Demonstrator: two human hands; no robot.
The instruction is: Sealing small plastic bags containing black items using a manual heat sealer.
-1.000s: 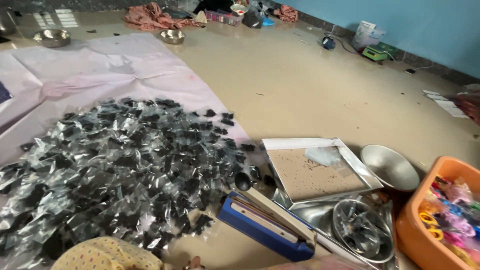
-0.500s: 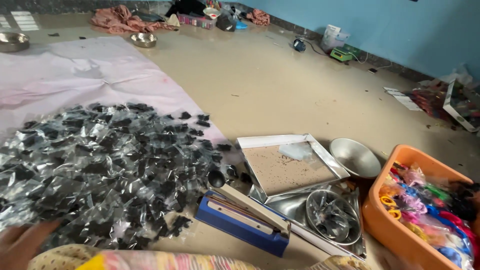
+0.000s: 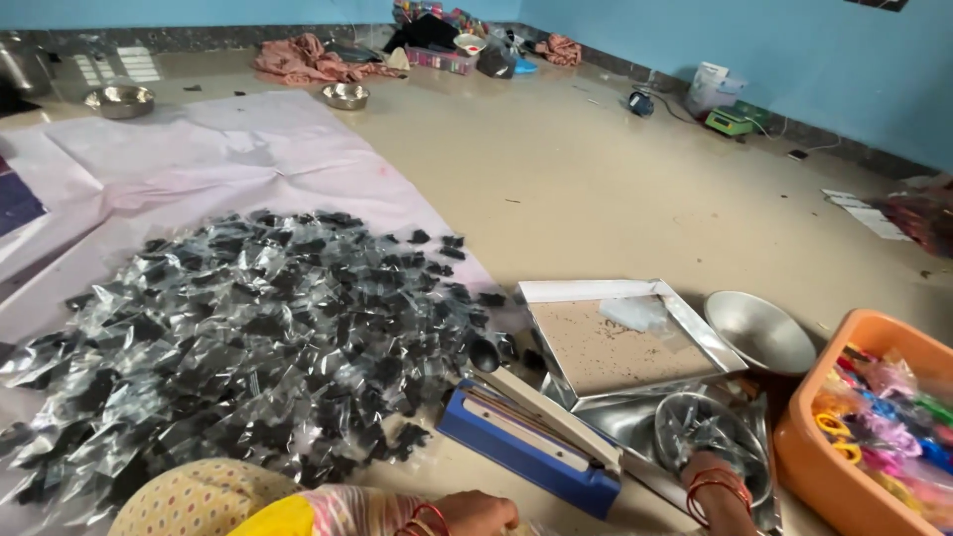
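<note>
Left hand (image 3: 476, 514): low at the frame's bottom edge, with red bangles at the wrist. It rests just beside the near end of the blue-bodied, white-armed heat sealer (image 3: 531, 439). Its grip is cut off by the frame edge, so whether it is clenched or released cannot be told. Half a second ago this hand lay far over at the lower left corner, by the pile.

Right hand (image 3: 717, 486): wrist with red bangles, reaching into the round steel bowl holding clear crinkled packets (image 3: 707, 447). The fingers are hidden inside the bowl, so the state of the grip cannot be told. This hand was not in view in the earlier frames.

Just beyond the right grip: a square steel tray filled with brown powder (image 3: 620, 342), with a small clear plastic packet (image 3: 635, 313) lying on the powder. Beyond and outward of the right grip: an empty shallow steel bowl (image 3: 759, 333). Outward of the right grip: an orange plastic tub of coloured packets (image 3: 874, 437).

Beyond and outward of the left grip: a large heap of small clear packets with dark contents (image 3: 238, 337), spread on a pale pink sheet (image 3: 199, 159) on the floor (image 3: 596, 179).

The view sits slightly wider than in the earlier frames.
</note>
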